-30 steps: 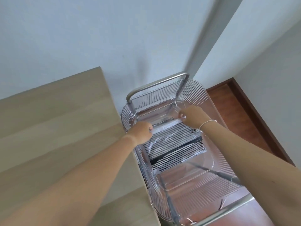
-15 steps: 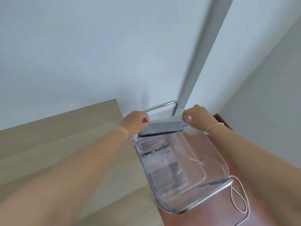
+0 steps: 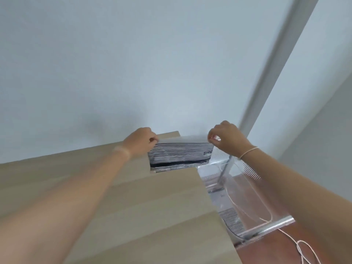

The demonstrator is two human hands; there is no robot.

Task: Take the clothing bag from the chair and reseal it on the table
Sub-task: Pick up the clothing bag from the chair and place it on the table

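The clothing bag point(image 3: 180, 156) is a clear plastic bag with a black-and-white striped garment inside. It hangs in the air above the far right corner of the light wooden table point(image 3: 118, 202). My left hand point(image 3: 142, 141) pinches the bag's top left corner. My right hand point(image 3: 227, 139) pinches its top right corner. The clear plastic chair point(image 3: 245, 197) with a metal frame stands to the right of the table, below my right forearm, with nothing on its seat.
A white wall rises behind the table and a wall corner runs up at the right. A thin white cord point(image 3: 302, 246) lies on the reddish-brown floor point(image 3: 282, 250) beside the chair.
Both hands lifted the bag off the chair seat and carried it left, over the table's far corner. The view tilted upward.
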